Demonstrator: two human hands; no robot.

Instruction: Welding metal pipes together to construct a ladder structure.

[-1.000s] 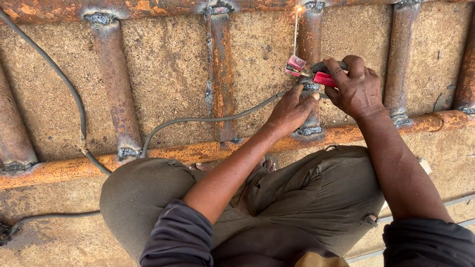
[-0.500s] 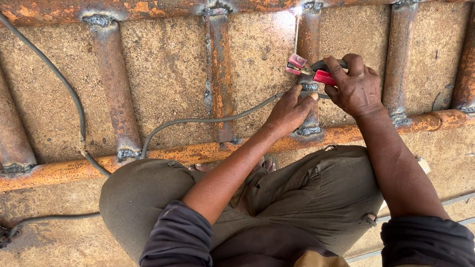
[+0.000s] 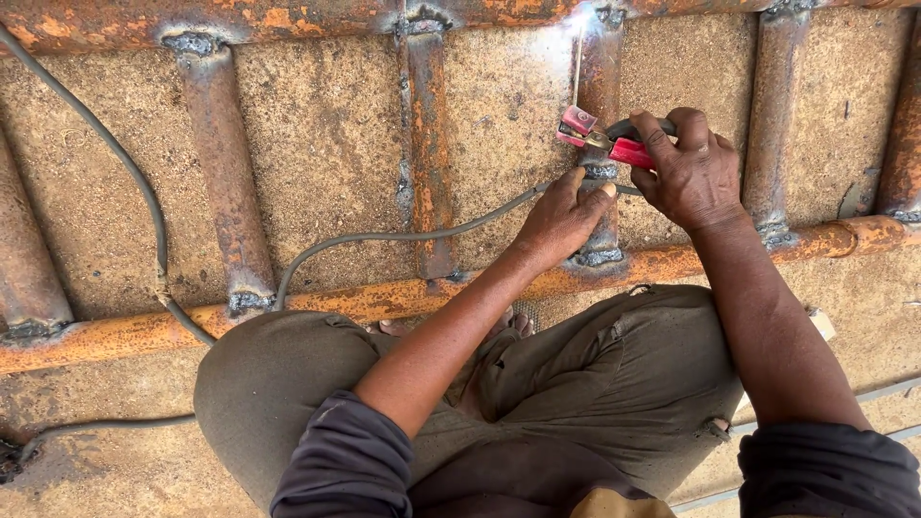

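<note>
My right hand [image 3: 693, 173] is shut on a red welding electrode holder [image 3: 614, 144]. A thin electrode rod [image 3: 578, 67] runs up from its jaws to a bright arc glow [image 3: 583, 17] at the joint of a rusty upright pipe [image 3: 602, 86] and the top rail. My left hand [image 3: 561, 216] rests just below the holder, fingers curled against that pipe and touching the grey cable [image 3: 403, 237] that leads to the holder. I squat over the frame, knees in olive trousers [image 3: 595, 384].
A rusty steel frame of several upright pipes [image 3: 216, 163] between a top rail [image 3: 288, 19] and a lower orange rail [image 3: 125, 331] lies on sandy ground. A second grey cable [image 3: 115, 163] loops at the left. Thin metal strips [image 3: 883, 393] lie at the lower right.
Both hands stay almost in place. The glow at the rod tip by the top rail persists and looks a little brighter now.
</note>
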